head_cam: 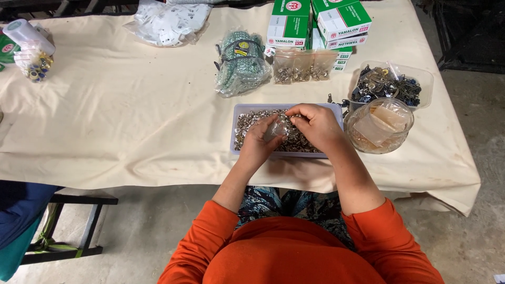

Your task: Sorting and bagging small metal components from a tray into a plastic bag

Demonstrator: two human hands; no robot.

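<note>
cream cloth-covered table (131,115) first, then our shallow lilac plastic tray (238,111) of small silver metal snap fasteners (247,123). round clear glass bowl (380,126) just right of it. our left hand (259,144) pinches a small clear plastic bag (277,129) over the tray; right hand (315,125) curled at its mouth, probably holding fasteners, hard to see. bag looks light, limp, slippery: grip it at the rim.

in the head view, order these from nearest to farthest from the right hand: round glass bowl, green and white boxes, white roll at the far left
1. Round glass bowl: just right of the right hand.
2. Green and white boxes: stacked at the table's far edge, beyond the hand.
3. White roll: far left corner, across the table.
</note>
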